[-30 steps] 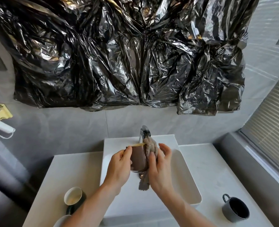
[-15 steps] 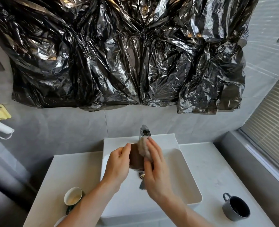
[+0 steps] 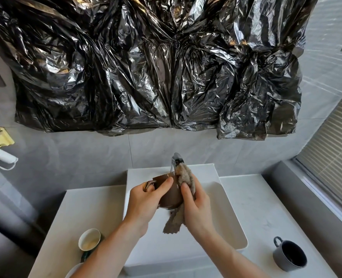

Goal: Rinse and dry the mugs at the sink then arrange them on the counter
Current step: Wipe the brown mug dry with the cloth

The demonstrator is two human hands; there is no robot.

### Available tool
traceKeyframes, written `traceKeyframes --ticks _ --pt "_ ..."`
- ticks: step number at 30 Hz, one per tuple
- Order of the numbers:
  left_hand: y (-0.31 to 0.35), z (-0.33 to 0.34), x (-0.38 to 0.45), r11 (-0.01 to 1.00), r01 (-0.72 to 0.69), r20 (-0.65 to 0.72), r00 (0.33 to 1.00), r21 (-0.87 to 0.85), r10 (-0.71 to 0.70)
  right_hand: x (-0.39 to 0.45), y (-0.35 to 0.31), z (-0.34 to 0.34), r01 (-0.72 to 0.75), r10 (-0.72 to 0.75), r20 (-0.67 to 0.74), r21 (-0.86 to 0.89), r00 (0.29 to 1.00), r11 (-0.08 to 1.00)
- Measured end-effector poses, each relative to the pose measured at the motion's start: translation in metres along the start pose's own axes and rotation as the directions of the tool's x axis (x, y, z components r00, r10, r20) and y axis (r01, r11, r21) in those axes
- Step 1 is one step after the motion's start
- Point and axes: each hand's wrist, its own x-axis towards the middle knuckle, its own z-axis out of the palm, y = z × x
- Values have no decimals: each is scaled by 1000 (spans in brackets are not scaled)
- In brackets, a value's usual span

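One glossy brown ceramic mug with a gold rim and handle is being held tilted above the white rectangular sink basin, in the far middle of the scene just in front of the chrome tap. The left hand is gripping it, with the thumb lying across the mug's side and the fingers curling at the gold handle. The right hand is clutching a fuzzy grey-brown drying cloth and pressing it against the right side of the mug; one end of the cloth is bunching up by the rim, the other is hanging down below the mug over the basin.

On the pale stone counter, near right, a dark blue-grey mug with a loop handle is standing upright, well apart from the sink. Near left, a green mug with a cream inside is sitting tipped toward the viewer, partly hidden by the left forearm, and the white rim of another vessel is showing at the near edge just beside it.

Crinkled black plastic sheeting is covering the grey tiled wall above the sink. A white corded appliance is hanging at the far left, with a pale yellow item just above it, and slatted window blinds are running along the right
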Motion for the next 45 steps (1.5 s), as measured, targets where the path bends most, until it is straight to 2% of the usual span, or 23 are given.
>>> traceKeyframes --ticks 2,6,7,9,11,12,14,18,20,22,23,25,27,29,31,35,36,39,40,42,45 --pt "3 2 -1 1000 12 -7 1000 -23 -12 -2 -7 -1 13 -13 -1 20 1000 1000" --pt "8 2 2 998 -17 -23 1000 -61 16 -8 -5 -5 211 -211 10 -102 978 972" --pt "8 2 3 997 -39 -17 999 -60 38 -7 -6 -7 186 -186 -1 -61 983 981" --pt "9 2 2 997 -53 16 998 -61 54 -1 -13 -12 -13 18 -26 159 1000 987" --pt "9 2 1 998 -31 66 997 -57 34 5 -19 -15 -247 245 56 389 968 887" --pt "9 2 1 998 -17 79 997 -58 21 7 -20 -17 -296 290 79 416 954 860" --pt "6 1 4 998 -25 62 998 -57 29 7 -22 -16 -267 264 64 400 963 877" --pt "4 9 3 982 -184 -61 981 39 187 -1 -18 -9 -155 192 -62 379 979 913" --pt "3 14 0 930 -329 -90 934 165 346 -4 -21 -7 -137 202 -125 396 971 908" --pt "1 18 -2 834 -433 -54 877 343 478 -6 -20 -7 -114 198 -179 393 964 912" --pt "-1 21 -4 806 -440 -19 874 396 486 -7 -21 -6 -100 183 -197 370 963 924" --pt "-4 30 -8 837 -374 12 915 400 404 -8 -21 -4 -63 122 -197 282 973 957" --pt "-9 35 -5 895 -298 -19 946 333 322 -9 -21 -2 -23 59 -157 220 986 975" --pt "-12 35 0 962 -231 -25 971 142 237 -10 -22 -2 63 -48 -121 126 992 990" --pt "-14 32 6 990 -138 1 990 -35 139 -12 -22 -5 188 -189 -74 -15 979 982" --pt "-12 27 6 981 -161 24 986 -111 164 -15 -26 -10 351 -351 28 -155 936 924" --pt "-10 26 6 978 -178 26 983 -107 182 -14 -27 -11 344 -344 27 -137 939 929" --pt "-7 22 3 974 -206 64 975 -93 212 -2 -31 -15 75 -74 -27 50 997 996" --pt "-7 21 3 973 -211 84 972 -96 219 0 -31 -16 38 -37 -19 75 999 996" --pt "-4 21 6 977 -180 89 978 -117 191 -3 -34 -15 84 -85 6 44 996 995" --pt "0 20 10 981 -157 70 984 -111 165 -13 -34 -6 315 -306 102 -85 946 945"
